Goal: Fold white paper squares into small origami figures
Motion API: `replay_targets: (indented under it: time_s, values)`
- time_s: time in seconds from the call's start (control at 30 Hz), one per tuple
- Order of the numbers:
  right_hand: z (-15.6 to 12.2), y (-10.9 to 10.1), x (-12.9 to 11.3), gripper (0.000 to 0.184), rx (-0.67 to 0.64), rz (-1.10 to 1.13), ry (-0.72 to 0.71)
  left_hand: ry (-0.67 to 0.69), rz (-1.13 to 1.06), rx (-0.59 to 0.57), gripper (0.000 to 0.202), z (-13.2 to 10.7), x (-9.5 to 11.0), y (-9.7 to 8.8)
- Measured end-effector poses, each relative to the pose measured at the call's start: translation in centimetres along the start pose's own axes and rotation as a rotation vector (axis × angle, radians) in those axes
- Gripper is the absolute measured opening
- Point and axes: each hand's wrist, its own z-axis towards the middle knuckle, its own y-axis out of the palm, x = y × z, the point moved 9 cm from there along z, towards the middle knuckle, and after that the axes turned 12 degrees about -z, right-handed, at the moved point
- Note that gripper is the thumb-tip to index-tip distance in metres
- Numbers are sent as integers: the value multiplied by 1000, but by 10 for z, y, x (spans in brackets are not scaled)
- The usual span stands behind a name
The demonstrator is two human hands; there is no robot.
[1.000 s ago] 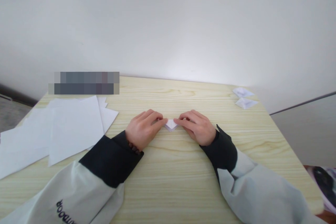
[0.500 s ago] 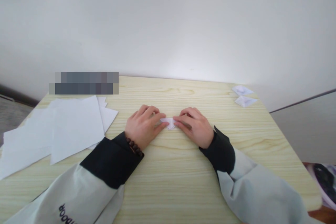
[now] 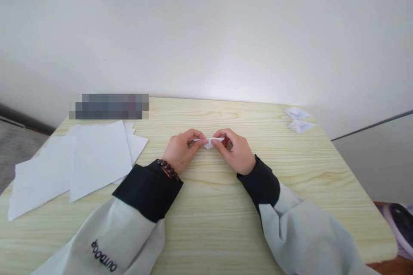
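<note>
A small folded white paper piece (image 3: 209,142) is held just above the middle of the light wooden table (image 3: 213,206). My left hand (image 3: 182,151) pinches its left end with thumb and fingers closed. My right hand (image 3: 234,151) pinches its right end the same way. Both wrists rest near the tabletop. A bead bracelet sits on my left wrist.
Several loose white paper sheets (image 3: 80,159) lie spread over the left part of the table. Two small folded paper shapes (image 3: 299,119) sit at the far right corner. A white wall stands behind the table. A dark object shows at the lower right edge.
Both hands lifted the folded paper off the table, from pressing it flat to pinching its ends. The hands drew slightly away from me.
</note>
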Motion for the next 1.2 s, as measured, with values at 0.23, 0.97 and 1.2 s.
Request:
replay_targets:
  time_s: [0.23, 0.97, 1.2]
  values:
    - [-2, -8, -20, 14, 29, 18, -191, -172, -291, -64, 23, -6, -8, 3]
    - [-7, -18, -17, 22, 68, 71, -123, -53, -102, -13, 28, -10, 3, -6]
    - [-8, -19, -11, 22, 100, 98, -80, -112, -211, -34, 34, -11, -3, -2]
